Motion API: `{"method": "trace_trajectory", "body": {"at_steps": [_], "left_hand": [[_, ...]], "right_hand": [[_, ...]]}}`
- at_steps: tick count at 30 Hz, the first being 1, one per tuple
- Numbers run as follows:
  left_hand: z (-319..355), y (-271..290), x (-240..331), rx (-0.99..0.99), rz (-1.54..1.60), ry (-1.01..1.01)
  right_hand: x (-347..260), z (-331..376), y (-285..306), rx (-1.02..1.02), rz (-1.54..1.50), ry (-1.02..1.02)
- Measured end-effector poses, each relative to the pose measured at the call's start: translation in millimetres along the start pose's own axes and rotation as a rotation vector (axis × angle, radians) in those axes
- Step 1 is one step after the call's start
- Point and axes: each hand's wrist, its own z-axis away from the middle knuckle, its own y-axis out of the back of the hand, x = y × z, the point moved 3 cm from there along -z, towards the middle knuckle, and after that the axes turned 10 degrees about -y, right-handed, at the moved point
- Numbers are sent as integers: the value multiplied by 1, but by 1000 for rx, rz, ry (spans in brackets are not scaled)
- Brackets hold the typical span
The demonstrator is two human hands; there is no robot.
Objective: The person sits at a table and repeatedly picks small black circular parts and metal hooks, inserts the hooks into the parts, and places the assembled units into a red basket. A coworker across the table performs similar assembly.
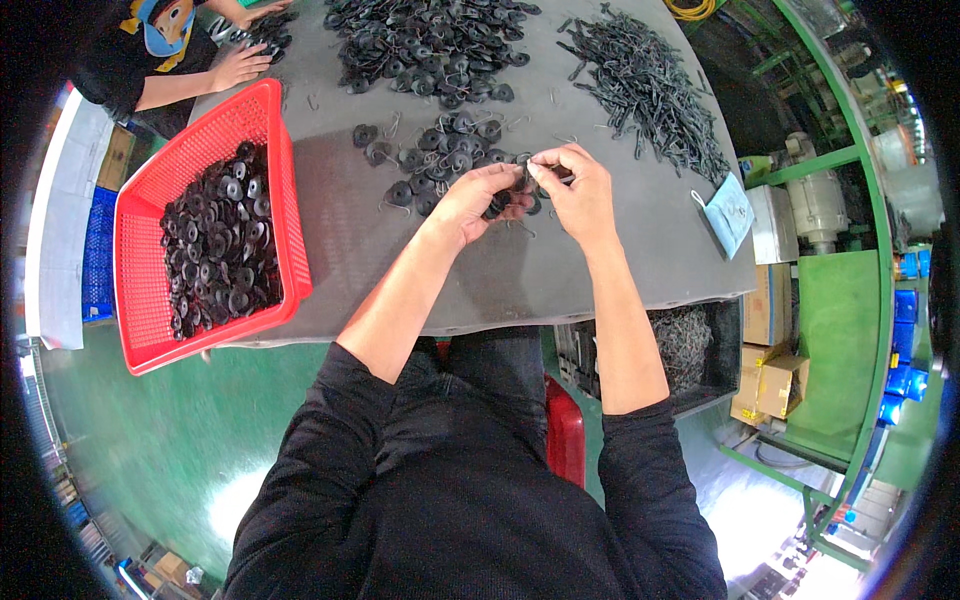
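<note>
Both of my hands meet over the table in front of me. My left hand is closed round some black round rubber discs, with the fingers curled beneath them. At the tip of its thumb, my right hand pinches a small piece at the edge of one disc; what exactly lies between those fingertips is too small to make out. Just beyond my hands spreads a loose group of black discs with thin wire hooks.
A red plastic basket of black discs stands at the table's left edge. Farther back lie a large disc pile and a heap of black strips. A light-blue pouch rests at right. Another person's hands work at far left.
</note>
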Motion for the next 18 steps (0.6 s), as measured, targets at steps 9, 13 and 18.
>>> {"method": "trace_trajectory", "body": {"at_steps": [9, 13, 18], "left_hand": [[5, 6, 6, 32, 268, 24], [2, 11, 11, 77, 192, -46], [-1, 15, 13, 204, -325, -71]], "right_hand": [[3, -4, 2, -66, 198, -23], [22, -12, 8, 69, 379, -107], [73, -24, 3, -65, 714, -360]]}}
